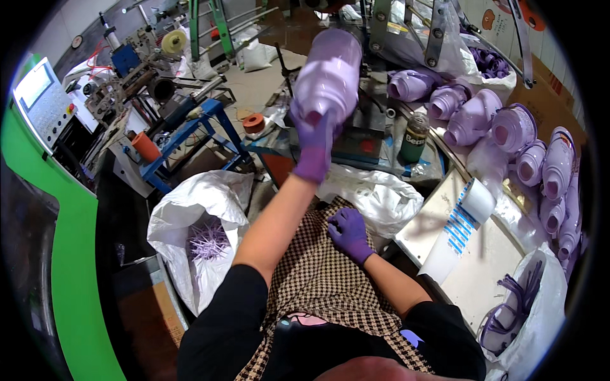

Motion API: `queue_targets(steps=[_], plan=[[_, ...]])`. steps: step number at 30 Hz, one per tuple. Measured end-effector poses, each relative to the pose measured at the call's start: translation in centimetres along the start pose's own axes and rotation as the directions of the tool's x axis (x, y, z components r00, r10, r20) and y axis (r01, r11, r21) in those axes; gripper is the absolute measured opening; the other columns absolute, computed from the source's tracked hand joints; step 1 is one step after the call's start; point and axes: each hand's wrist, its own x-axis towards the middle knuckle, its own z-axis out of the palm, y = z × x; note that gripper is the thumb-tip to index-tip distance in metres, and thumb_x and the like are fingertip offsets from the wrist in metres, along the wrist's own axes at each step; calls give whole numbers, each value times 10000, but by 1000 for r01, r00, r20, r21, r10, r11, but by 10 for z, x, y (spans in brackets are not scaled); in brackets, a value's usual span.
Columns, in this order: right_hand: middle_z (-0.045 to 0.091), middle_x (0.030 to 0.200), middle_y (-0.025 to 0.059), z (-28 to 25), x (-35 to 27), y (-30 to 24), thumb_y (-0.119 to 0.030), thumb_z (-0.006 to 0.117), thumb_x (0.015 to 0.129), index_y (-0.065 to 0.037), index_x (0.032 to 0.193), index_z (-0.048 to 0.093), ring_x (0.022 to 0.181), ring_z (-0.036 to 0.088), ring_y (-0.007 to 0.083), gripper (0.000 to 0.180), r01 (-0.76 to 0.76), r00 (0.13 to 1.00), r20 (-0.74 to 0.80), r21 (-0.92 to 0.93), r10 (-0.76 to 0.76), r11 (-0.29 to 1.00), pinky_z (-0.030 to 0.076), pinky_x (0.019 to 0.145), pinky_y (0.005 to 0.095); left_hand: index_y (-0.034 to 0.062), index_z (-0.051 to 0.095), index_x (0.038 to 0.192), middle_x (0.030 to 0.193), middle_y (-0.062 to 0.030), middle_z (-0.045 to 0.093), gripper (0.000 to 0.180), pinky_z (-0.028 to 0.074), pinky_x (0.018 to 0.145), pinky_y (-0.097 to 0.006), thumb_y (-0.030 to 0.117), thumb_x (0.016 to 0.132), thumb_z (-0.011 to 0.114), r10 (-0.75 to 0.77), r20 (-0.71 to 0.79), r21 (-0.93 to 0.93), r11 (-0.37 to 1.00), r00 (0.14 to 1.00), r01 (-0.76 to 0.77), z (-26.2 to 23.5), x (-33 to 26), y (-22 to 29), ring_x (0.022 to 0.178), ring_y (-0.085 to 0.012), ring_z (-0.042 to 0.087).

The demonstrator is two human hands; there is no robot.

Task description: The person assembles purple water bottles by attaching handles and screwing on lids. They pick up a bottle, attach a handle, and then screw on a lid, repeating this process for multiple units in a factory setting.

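Observation:
My left hand (314, 147), in a purple glove, is stretched forward and closed around the lower end of a lilac plastic bottle (328, 76). The bottle is tilted, with its open neck towards me and its wide body away, above a dark machine fixture (365, 127) on the workbench. Part of the grip is hidden by the hand itself. My right hand (349, 235), gloved in purple too, rests on the checked apron (305, 254) over my lap. Its fingers are curled in, and nothing shows in them.
More lilac bottles (473, 117) line the right side. A drink bottle (414, 136) stands on the bench. A sticker roll (467, 216) lies on a white board. White sacks (190, 203) hold lilac scraps. Left are a green machine (76, 254) and a blue stand (190, 136).

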Motion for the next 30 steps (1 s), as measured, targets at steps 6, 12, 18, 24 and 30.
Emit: queue_targets(steps=[6, 12, 18, 24, 30], plan=[[593, 883, 94, 9, 5, 0, -202, 698, 804, -103, 876, 657, 894, 584, 307, 130, 8, 1000, 22, 47, -9, 999, 454, 817, 438, 158, 373, 1410, 1037, -77, 613, 730, 514, 522, -342, 101, 819, 797, 329, 238, 300, 870, 914, -391, 18, 190, -38, 702, -213, 620], [595, 868, 70, 1, 0, -3, -207, 704, 800, -120, 880, 662, 875, 573, 290, 125, -44, 996, 78, -5, 44, 999, 442, 807, 421, 170, 495, 1474, 1319, -341, 515, 890, 479, 1030, -498, 300, 664, 840, 598, 588, 640, 67, 544, -765, 16, 183, -47, 1269, -492, 509], [599, 904, 49, 7, 3, -6, -211, 710, 796, -143, 904, 664, 883, 572, 272, 136, -12, 993, 113, -34, 16, 999, 441, 812, 413, 206, 466, 1491, 1440, -324, 391, 902, 481, 1043, -503, 260, 676, 849, 521, 579, 704, 71, 628, -707, 4, 174, -28, 1275, -501, 496], [603, 892, 76, 1, 4, -4, -209, 707, 787, -112, 892, 670, 896, 583, 287, 148, 8, 997, 73, 15, -9, 1000, 456, 820, 429, 269, 304, 1586, 1606, -318, 191, 1070, 306, 1171, -556, 261, 682, 876, 403, 813, 471, -29, 421, -882, -19, 166, -12, 1457, -515, 267], [602, 848, 116, 10, -6, 13, -195, 695, 768, -86, 867, 668, 838, 591, 334, 149, 13, 1000, -23, 98, -11, 995, 467, 772, 456, 99, 588, 1393, 1545, -229, 393, 614, 335, 1162, -506, 155, 810, 772, 343, 866, 354, 92, 363, -931, -79, -9, -27, 1416, -438, 397]])
